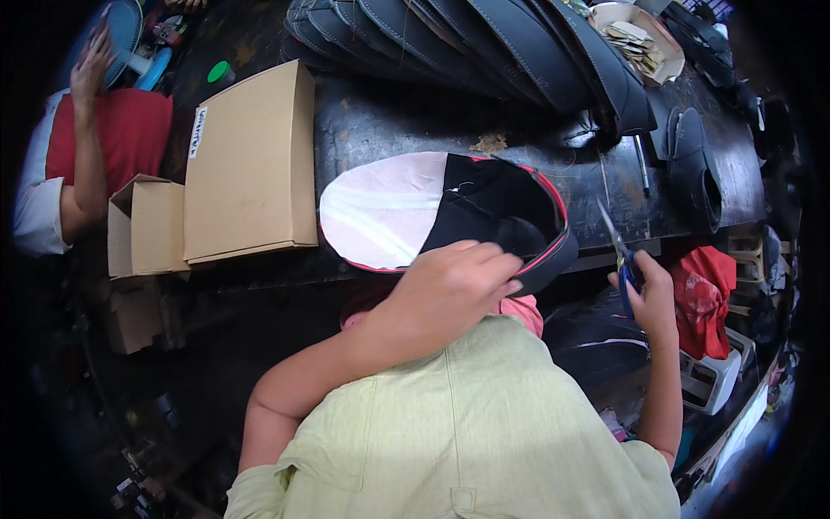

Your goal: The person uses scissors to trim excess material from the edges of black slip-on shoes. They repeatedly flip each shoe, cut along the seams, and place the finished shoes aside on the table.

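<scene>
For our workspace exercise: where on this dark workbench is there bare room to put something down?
Bare dark workbench lies between the flat brown cardboard box, the pink-and-black seat cover and the stacked black seat covers. A smaller patch sits beside the black-handled tool. The back edge is crowded.

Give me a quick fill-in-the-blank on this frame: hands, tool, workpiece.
1. The left hand rests on the black, red-trimmed seat cover, whose pale underside is turned ____.
2. The right hand grips blue-handled ____.
3. The flat cardboard box lies to the cover's ____.
4. The black covers at the far edge of the workbench lie in an overlapping ____.

Missing: up; scissors; left; stack
</scene>
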